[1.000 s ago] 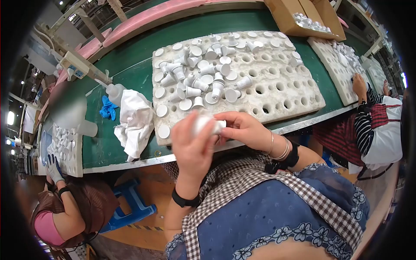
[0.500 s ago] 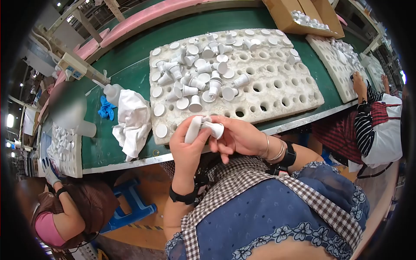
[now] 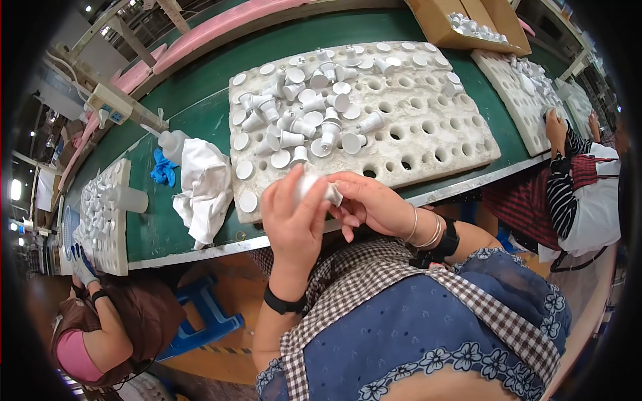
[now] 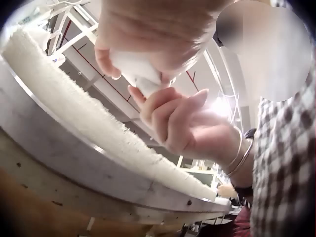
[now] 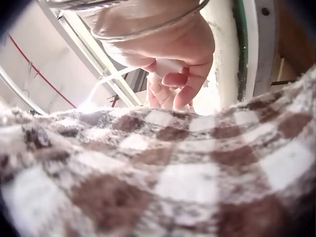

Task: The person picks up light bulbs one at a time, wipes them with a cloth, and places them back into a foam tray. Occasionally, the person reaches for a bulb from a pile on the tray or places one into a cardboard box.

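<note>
My left hand [image 3: 292,217] grips a smooth white piece [image 3: 306,188], its fingers curled over it near the front edge of the foam board. Facing it, my right hand [image 3: 374,206] pinches a white cup-shaped part [image 3: 334,195] between thumb and forefinger. The two pieces meet between the hands. In the left wrist view the white piece [image 4: 134,64] shows under the left palm, with the cup-shaped part [image 4: 147,87] at the right fingertips. The right wrist view shows the part [image 5: 168,66] partly hidden by the right fingers [image 5: 187,84].
A thick white foam board [image 3: 441,147] with rows of holes bears many loose cup-shaped parts [image 3: 264,103]. To its left lie a white cloth [image 3: 204,187], a blue glove [image 3: 162,168] and a squeeze bottle [image 3: 174,144]. A cardboard box [image 3: 428,20] stands behind. People work on both sides.
Half a second ago the left hand's white piece stood beside the cup-shaped part, more in sight. Now the left fingers lie higher and cover more of it. Both hands keep their holds.
</note>
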Demonstrator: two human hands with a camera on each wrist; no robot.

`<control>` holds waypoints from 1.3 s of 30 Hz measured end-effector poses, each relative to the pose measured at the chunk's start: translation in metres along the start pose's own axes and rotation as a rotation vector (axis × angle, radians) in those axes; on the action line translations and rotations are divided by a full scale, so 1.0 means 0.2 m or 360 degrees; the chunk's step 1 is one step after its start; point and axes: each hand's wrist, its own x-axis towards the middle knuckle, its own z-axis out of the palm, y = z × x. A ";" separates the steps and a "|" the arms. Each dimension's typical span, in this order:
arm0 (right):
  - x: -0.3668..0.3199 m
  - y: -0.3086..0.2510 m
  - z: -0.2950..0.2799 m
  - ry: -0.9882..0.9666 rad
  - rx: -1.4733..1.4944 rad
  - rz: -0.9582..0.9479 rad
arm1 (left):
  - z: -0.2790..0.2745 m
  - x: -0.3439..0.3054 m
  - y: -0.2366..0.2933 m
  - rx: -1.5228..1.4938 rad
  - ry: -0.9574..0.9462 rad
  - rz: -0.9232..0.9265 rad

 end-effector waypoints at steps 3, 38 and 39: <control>0.00 -0.01 -0.03 -0.0145 0.0175 0.0091 | 0.03 -0.02 -0.12 -0.0002 0.0168 -0.0384; 0.26 -0.07 0.24 -0.0292 -0.0679 0.0389 | -0.18 -0.08 -0.15 -0.0549 0.0207 -0.0551; 0.27 -0.06 0.24 -0.0266 -0.0641 0.0433 | -0.16 -0.09 -0.15 -0.0639 0.0292 -0.0676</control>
